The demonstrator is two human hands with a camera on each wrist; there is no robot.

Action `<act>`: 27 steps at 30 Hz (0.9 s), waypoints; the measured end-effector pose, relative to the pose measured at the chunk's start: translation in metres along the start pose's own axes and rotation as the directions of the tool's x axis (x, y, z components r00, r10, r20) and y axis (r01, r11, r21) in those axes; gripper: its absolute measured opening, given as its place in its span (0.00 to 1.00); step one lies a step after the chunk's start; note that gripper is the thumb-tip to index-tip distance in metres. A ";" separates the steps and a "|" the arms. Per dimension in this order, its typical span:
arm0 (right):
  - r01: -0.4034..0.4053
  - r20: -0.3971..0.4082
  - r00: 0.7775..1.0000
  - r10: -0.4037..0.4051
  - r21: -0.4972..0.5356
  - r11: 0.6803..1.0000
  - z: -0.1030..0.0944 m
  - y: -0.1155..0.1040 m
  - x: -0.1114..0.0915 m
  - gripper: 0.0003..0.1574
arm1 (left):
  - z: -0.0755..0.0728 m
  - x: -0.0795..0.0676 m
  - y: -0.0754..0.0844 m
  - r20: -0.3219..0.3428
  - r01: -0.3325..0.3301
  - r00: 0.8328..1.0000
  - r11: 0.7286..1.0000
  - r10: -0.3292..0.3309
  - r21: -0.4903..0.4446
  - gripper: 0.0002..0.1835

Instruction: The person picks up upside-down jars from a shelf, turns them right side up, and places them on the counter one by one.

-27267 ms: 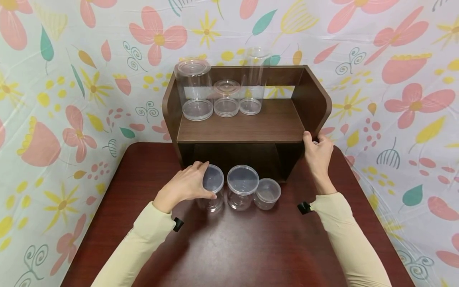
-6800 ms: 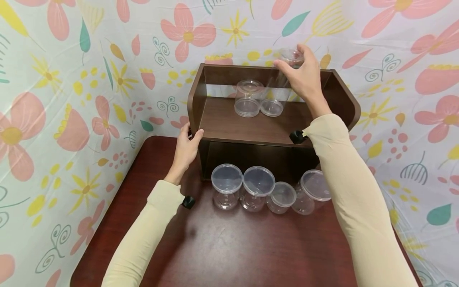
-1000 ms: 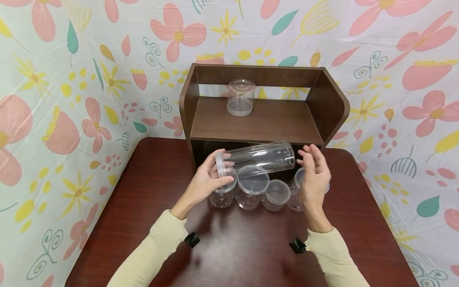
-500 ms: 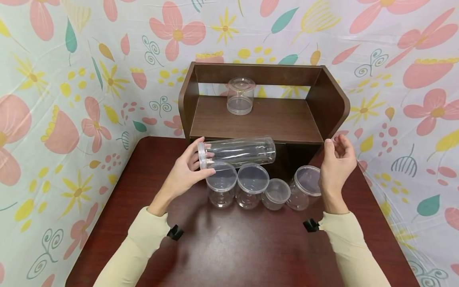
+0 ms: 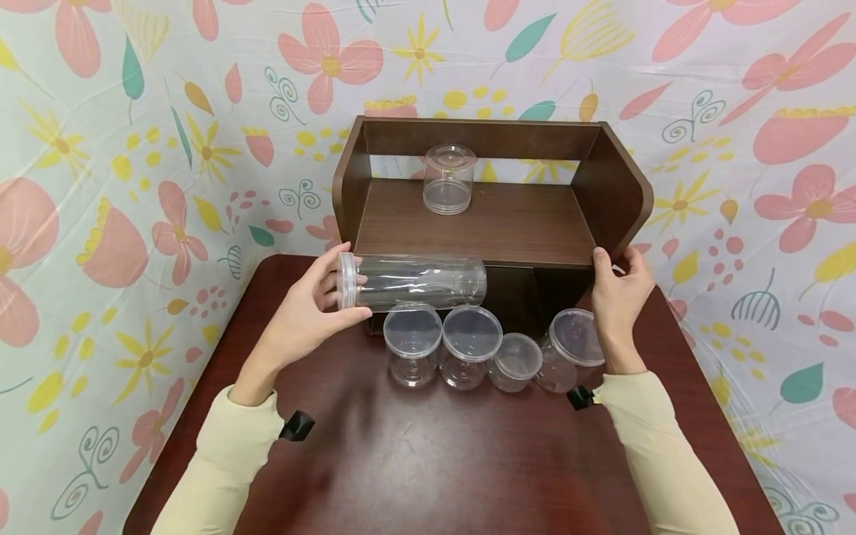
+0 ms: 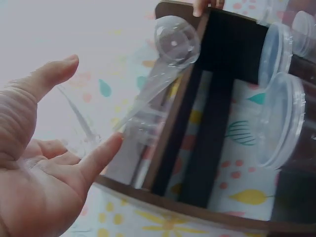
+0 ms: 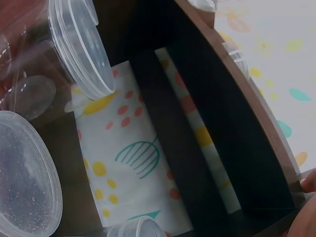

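My left hand (image 5: pixel 294 319) grips a tall clear plastic jar (image 5: pixel 428 282) by its lidded end. The jar lies level across the front of the brown two-tier shelf (image 5: pixel 468 238), its base toward the right. In the left wrist view the jar's round base (image 6: pixel 177 44) shows beyond the left hand (image 6: pixel 54 168). At the shelf's right side panel, my right hand (image 5: pixel 622 301) holds the front edge between thumb and fingers. A short clear jar (image 5: pixel 448 182) stands lid-down on the upper tier.
Several lidded clear jars stand in a row before the lower tier: two medium jars (image 5: pixel 412 342) (image 5: pixel 471 345), a small tub (image 5: pixel 515 364) and a larger tilted-looking jar (image 5: pixel 575 342) by my right wrist. The dark red table (image 5: pixel 428 461) runs beneath; flowered cloth (image 5: pixel 200 111) hangs behind.
Two jars have left the upper tier since the oldest frame. In the last second, the tall jar has moved left, and my right hand has gone from near its base to the shelf's side.
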State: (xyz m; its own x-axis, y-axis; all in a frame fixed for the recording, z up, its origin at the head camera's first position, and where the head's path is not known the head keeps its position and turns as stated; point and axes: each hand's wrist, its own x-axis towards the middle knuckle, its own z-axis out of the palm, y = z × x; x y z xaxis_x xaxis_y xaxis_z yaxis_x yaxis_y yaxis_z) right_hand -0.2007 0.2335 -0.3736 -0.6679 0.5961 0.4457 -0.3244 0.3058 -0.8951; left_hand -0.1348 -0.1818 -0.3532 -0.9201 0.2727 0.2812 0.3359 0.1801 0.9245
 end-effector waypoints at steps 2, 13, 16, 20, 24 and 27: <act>0.001 -0.002 1.000 -0.001 -0.029 1.000 0.001 0.000 0.001 0.11 | -0.005 -0.003 0.007 0.008 0.017 1.000 0.999 -0.018 0.035 0.49; 0.034 0.002 0.999 -0.034 -0.084 0.996 0.001 -0.003 0.000 0.12 | -0.033 -0.010 0.037 0.047 0.067 0.996 0.990 -0.074 0.127 0.51; 0.040 0.003 0.999 -0.040 -0.086 0.996 0.001 -0.002 0.000 0.13 | -0.039 -0.013 0.043 0.046 0.075 0.995 0.983 -0.084 0.170 0.51; 0.055 -0.004 0.998 -0.056 -0.084 0.995 0.001 0.012 0.006 0.12 | -0.048 -0.015 0.053 0.035 0.094 0.994 0.967 -0.105 0.236 0.51; 0.067 -0.011 0.998 -0.069 -0.109 0.992 0.001 0.032 0.013 0.11 | -0.056 -0.019 0.061 0.025 0.126 0.990 0.943 -0.141 0.306 0.52; 0.076 -0.008 0.997 -0.078 -0.122 0.990 0.001 0.041 0.016 0.12 | -0.060 -0.022 0.065 0.027 0.130 0.988 0.923 -0.150 0.361 0.53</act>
State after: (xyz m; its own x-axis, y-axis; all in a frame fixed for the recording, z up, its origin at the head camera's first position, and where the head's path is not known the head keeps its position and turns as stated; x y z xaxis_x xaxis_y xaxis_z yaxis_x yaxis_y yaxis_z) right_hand -0.2251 0.2550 -0.4028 -0.6351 0.5768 0.5138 -0.2901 0.4383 -0.8507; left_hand -0.1049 -0.2332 -0.2834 -0.9542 0.2680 0.1327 0.2633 0.5430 0.7974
